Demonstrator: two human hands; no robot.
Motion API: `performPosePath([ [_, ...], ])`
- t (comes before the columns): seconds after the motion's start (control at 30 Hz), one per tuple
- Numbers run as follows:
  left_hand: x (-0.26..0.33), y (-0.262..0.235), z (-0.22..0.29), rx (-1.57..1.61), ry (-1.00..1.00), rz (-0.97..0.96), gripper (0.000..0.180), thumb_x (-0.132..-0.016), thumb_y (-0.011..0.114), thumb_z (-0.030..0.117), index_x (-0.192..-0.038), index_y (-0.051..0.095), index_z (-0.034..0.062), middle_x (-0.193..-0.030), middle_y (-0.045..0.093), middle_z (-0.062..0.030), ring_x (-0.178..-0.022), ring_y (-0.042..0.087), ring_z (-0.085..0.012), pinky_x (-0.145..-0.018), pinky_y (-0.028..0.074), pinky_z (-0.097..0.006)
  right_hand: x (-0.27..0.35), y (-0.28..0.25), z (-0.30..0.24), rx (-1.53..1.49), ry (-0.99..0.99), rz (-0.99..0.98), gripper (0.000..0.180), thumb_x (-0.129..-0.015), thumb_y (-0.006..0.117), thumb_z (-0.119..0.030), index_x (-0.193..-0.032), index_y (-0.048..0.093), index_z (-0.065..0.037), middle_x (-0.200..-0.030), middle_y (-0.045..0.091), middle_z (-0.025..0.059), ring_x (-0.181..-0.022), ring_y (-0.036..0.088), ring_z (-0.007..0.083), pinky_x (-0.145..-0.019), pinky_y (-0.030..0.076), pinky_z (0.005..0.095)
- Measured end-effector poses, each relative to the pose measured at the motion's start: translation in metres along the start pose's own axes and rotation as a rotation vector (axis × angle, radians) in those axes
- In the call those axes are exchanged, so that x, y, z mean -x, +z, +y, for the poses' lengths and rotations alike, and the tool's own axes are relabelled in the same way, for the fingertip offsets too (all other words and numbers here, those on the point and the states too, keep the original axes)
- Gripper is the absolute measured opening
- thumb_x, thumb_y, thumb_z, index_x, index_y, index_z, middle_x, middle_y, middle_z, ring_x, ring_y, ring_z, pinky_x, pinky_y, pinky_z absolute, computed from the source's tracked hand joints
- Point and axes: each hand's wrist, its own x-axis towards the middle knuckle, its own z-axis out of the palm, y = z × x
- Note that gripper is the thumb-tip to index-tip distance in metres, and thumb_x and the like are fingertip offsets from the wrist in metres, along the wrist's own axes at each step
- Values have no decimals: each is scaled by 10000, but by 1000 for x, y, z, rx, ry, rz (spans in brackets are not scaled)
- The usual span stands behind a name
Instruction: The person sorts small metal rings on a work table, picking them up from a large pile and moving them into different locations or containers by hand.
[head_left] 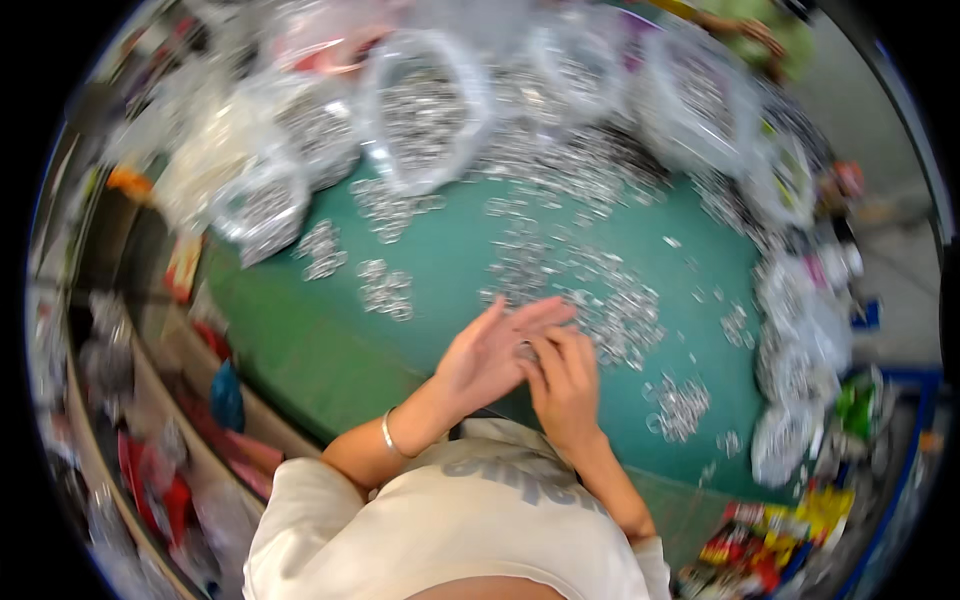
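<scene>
My left hand (490,350) is palm up with its fingers stretched toward the right, over the near part of the green tabletop (430,270). Against its palm and fingers, my right hand (563,385) is closed, thumb and fingertips together. Something small and greyish shows at those fingertips, too blurred to name. Just beyond both hands lies a loose spread of silver metal rings (615,305), apparently key rings. Smaller heaps of rings sit to the left (386,290) and to the right (680,408).
Clear plastic bags of metal pieces, such as an open bag (425,120), line the far edge. More small bags (785,440) stand along the right edge. Colourful wrappers (780,530) lie at the lower right, cluttered shelves (180,400) at left. Another person's hand (760,38) appears far right.
</scene>
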Motion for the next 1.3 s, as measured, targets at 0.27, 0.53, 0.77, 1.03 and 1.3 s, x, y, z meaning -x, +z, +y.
performPosePath([
  [0.27,-14,15,-34,-618,-33,50,452,-959,476,255,-1308,431,-30,-1324,473,-193,-1187,503,-266,-984,404,-377,82,-77,62,-292,593,431,230,-780,685,16,-1001,634,-21,-767,578,19,-640,511,95,-585,427,230],
  [0.53,-38,-4,-62,-1366,422,175,212,-882,523,-32,-1080,598,-36,-1075,602,-99,-1046,561,-172,-920,429,-285,167,-156,110,-188,858,713,169,-859,631,-25,-1025,645,5,-787,553,-32,-668,468,29,-584,386,175],
  [0.77,-50,11,-91,-1786,553,77,221,-807,555,-82,-1003,630,-12,-1059,599,-121,-1015,568,-232,-898,424,-310,206,-181,116,-282,872,851,147,-887,592,-36,-1018,636,15,-806,584,-9,-697,523,39,-591,410,179],
  [1.03,-53,14,-129,-1902,599,30,230,-792,556,-90,-988,635,1,-1061,592,-123,-1007,572,-269,-898,427,-321,217,-191,149,-245,839,929,135,-845,589,57,-973,627,39,-786,608,25,-676,561,64,-611,467,202],
  [1.3,-14,-16,-119,-1980,748,193,236,-775,580,-81,-984,630,15,-1104,566,-132,-1040,561,-300,-907,434,-352,223,-206,138,179,743,606,320,-774,582,99,-1090,590,47,-1064,557,137,-693,560,184,-626,473,273],
])
